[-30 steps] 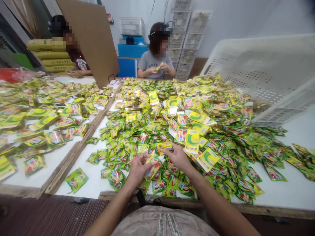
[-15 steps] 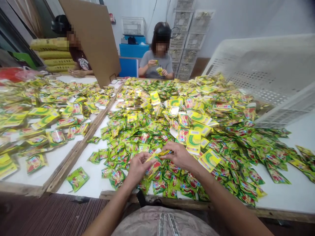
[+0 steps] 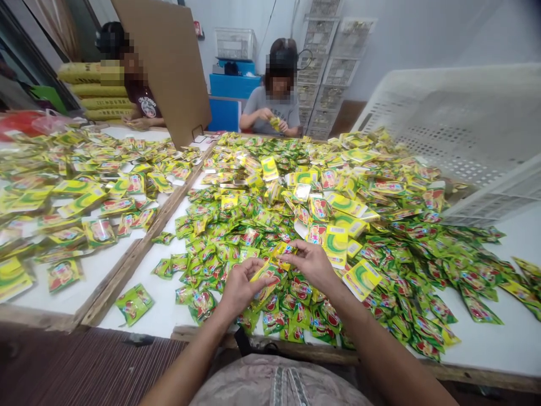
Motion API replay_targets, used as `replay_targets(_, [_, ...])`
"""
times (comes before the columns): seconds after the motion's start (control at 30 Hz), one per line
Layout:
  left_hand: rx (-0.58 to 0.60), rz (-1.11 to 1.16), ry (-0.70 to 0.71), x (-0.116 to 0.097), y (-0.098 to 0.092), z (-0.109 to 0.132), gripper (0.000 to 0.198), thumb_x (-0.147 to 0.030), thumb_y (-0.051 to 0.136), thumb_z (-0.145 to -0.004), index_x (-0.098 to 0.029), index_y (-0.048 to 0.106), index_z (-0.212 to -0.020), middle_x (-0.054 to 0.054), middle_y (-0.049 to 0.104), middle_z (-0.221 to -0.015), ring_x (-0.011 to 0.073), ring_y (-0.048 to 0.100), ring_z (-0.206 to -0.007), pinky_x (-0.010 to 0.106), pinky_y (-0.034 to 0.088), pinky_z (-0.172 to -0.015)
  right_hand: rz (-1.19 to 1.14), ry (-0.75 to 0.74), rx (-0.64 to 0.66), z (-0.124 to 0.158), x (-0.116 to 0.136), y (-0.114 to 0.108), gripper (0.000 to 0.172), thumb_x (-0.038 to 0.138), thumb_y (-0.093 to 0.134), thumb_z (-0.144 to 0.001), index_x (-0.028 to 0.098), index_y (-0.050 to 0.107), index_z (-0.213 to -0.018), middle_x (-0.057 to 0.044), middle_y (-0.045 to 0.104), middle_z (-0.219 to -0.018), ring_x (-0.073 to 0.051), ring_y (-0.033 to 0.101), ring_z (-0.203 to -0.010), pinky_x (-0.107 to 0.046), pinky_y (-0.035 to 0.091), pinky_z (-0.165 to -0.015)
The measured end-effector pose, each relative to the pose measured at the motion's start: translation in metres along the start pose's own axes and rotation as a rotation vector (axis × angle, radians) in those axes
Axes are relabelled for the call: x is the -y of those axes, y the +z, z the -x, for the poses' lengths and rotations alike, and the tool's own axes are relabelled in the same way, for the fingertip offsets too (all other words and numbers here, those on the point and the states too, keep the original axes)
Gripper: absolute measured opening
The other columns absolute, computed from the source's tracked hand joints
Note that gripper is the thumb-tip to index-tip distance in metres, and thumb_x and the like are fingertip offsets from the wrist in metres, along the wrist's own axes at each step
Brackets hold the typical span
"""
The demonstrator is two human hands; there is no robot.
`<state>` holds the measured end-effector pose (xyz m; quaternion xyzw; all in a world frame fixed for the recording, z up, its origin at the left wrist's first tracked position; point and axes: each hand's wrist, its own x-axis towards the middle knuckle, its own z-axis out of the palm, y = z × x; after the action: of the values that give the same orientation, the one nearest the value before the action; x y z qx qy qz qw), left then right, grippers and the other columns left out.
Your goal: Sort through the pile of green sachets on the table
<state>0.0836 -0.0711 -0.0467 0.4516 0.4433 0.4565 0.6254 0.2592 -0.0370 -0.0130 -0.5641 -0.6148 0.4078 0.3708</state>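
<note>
Low over the pile, my left hand [image 3: 240, 286] is closed on a yellow-green box [image 3: 265, 280] with a red picture on its face. Thumb and fingers of my right hand [image 3: 311, 265] pinch a small yellow packet [image 3: 282, 255] at the far end of that box. The two pieces meet or overlap; whether the packet is partly inside the box I cannot tell. Green packets [image 3: 302, 290] with red pictures lie heaped beneath both hands. Flat yellow boxes [image 3: 337, 246] rest on the heap just beyond my right hand.
A white perforated crate [image 3: 448, 121] leans open on its side at the right. One wooden strip [image 3: 139, 248] divides the white table, with more yellow packs [image 3: 80, 192] left of it. Across the table sits a co-worker [image 3: 270, 110]; another person [image 3: 137, 96] is partly behind a cardboard panel [image 3: 169, 67].
The small yellow packet in my right hand has turned from nearly edge-on to show its face. My left hand keeps its hold on the box. The co-worker's hands opposite have come together.
</note>
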Motion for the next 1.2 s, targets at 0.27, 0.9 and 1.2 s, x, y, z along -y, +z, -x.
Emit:
replay_targets(0.27, [-0.043,0.335,-0.199,0.005,0.005,0.005,0.035,-0.025,0.080,-0.055,-0.014,0.061,-0.082,0.002,0.071,-0.069,0.0129,0.063,-0.055,0.023,0.050,-0.056,-0.059,-0.039,-0.125,0.016,-0.010,0.020,0.039,0.056,0.065,-0.067,0.017,0.062,-0.069,0.002,0.052,-0.056,-0.012,0.040,-0.050,-0.024,0.031,-0.047])
replay_targets(0.9, [-0.104,0.214,-0.102,0.004,0.002,0.003,0.034,-0.028,0.080,-0.054,-0.013,0.066,-0.081,0.003,0.071,-0.073,0.0143,0.065,-0.064,0.024,0.050,-0.063,0.315,-0.209,0.087,0.022,-0.006,0.010,0.026,0.039,0.053,-0.085,0.025,0.072,-0.075,-0.006,0.058,-0.105,-0.026,0.041,-0.106,-0.044,0.031,-0.093])
replay_targets(1.2, [-0.069,0.204,-0.133,-0.001,-0.002,0.005,0.035,-0.038,0.074,-0.062,-0.012,0.067,-0.084,0.005,0.071,-0.073,0.0146,0.063,-0.062,0.024,0.048,-0.061,0.287,-0.226,0.235,0.031,-0.002,0.027,0.029,0.047,0.058,-0.080,0.022,0.071,-0.071,-0.006,0.056,-0.106,-0.026,0.037,-0.107,-0.040,0.033,-0.093])
